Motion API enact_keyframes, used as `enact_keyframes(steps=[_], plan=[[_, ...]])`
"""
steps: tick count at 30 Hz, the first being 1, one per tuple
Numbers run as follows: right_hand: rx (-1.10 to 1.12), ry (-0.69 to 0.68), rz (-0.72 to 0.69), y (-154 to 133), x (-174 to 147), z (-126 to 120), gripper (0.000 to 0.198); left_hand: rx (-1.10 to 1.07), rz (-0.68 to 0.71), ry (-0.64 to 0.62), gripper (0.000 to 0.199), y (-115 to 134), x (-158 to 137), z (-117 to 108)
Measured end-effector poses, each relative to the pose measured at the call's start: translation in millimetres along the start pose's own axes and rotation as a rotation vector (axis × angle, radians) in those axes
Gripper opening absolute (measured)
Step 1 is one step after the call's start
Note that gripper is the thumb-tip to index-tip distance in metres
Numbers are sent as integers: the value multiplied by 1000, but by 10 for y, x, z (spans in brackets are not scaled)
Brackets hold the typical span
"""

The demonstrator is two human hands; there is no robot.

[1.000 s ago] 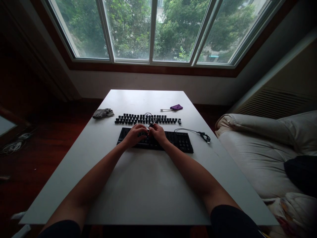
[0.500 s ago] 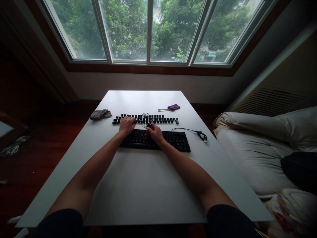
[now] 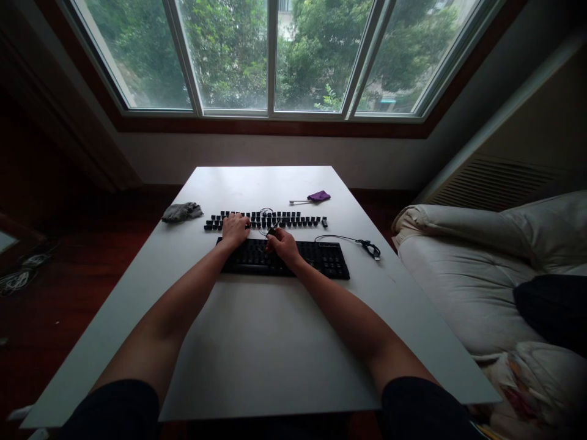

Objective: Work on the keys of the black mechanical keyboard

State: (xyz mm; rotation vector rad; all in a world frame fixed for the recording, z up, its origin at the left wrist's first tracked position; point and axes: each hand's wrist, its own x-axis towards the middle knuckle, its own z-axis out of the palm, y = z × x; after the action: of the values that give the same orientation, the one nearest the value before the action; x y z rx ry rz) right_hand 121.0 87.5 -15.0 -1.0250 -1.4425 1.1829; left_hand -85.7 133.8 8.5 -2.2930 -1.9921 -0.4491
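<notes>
A black keyboard [image 3: 321,260] lies across the white table, with loose black keycaps [image 3: 298,221] set out in rows behind it. My left hand [image 3: 235,228] rests over the left part of these rows, its fingers stretched over the keycaps and partly covering them. Above the middle of the keyboard, my right hand [image 3: 283,245] is closed on a small dark tool with thin wire loops, which looks like a wire keycap puller [image 3: 271,231]. Whether a keycap sits in its wires is too small to tell. My right fingers hide part of the keys below.
A coiled black USB cable [image 3: 369,249] lies right of the keyboard. Behind the keycaps are a purple cloth [image 3: 318,195] and a thin stick [image 3: 299,201]. A grey cloth [image 3: 182,211] lies at the table's left edge. A pale sofa [image 3: 449,281] stands on the right.
The whole view has shifted slightly. My left hand has stretched its fingers a little farther over the keycaps; my right hand keeps its hold above the keyboard.
</notes>
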Motion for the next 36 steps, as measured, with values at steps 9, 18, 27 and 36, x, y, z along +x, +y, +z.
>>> enact_keyframes(steps=[9,18,27,36], plan=[[-4,-8,13,17,3,-6,24,-5,-35,-11,22,-17,-18,-16],[0,-12,1,-5,-12,-14,23,-26,-23,-6,17,-37,-7,-11],[13,-22,-6,-11,-13,-12,22,-48,-43,-1,21,-14,-31,-41],[27,3,-8,-48,-15,5,24,-192,34,75,18,81,-338,-149]])
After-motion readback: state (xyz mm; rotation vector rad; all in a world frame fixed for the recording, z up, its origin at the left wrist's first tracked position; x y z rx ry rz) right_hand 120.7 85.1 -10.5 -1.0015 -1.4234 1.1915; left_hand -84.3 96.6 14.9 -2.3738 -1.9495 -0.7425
